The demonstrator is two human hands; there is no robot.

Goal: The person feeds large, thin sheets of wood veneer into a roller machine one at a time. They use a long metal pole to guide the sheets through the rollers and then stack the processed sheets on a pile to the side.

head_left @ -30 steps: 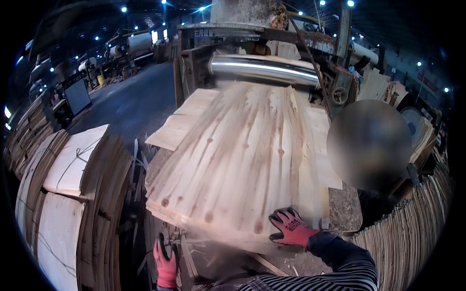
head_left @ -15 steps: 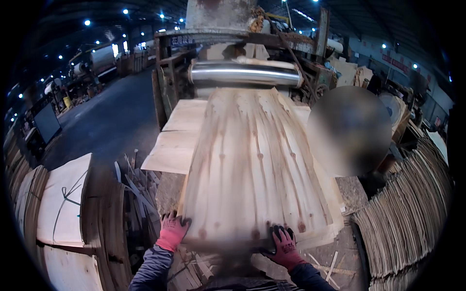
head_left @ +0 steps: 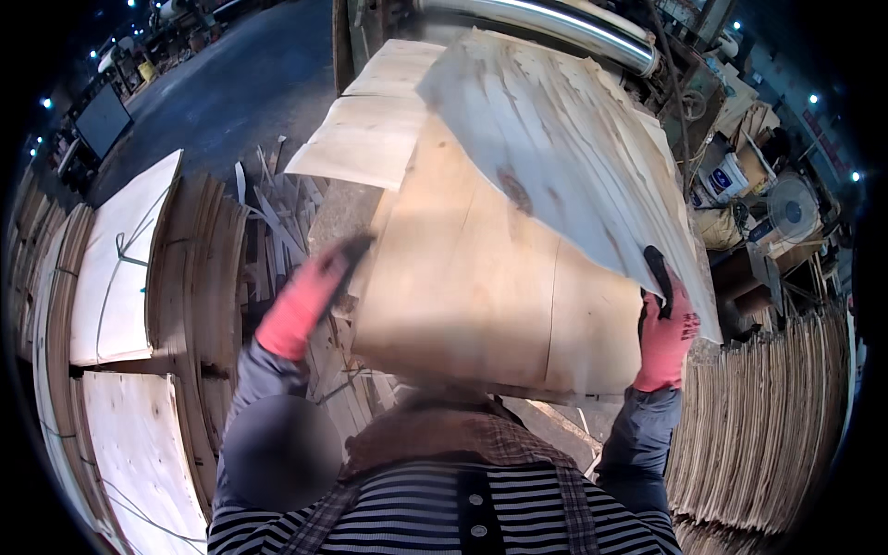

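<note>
A wood veneer sheet (head_left: 564,139) with dark streaks and knots is lifted and turned askew over the pile, its near edge curling up. My right hand (head_left: 668,328), in a pink and black work glove, is closed on that sheet's near right edge. Below it lies a plainer, yellowish veneer sheet (head_left: 462,277) with a thin crack running lengthwise. My left hand (head_left: 314,291), gloved alike, is beside the left edge of the pile; motion smears its fingers, and no sheet shows in them.
Beyond the pile runs a shiny metal roller (head_left: 564,23). Paler veneer sheets (head_left: 365,139) lie at the far left. Tied veneer bundles (head_left: 120,268) stand on the left, a tall veneer stack (head_left: 758,425) on the right. A fan (head_left: 793,208) and white bucket (head_left: 726,178) are at right.
The streaked sheet has come off the pile and swung right, uncovering the yellowish one. My right hand has moved right with its edge; the left has come off the near left corner. The view tips downward.
</note>
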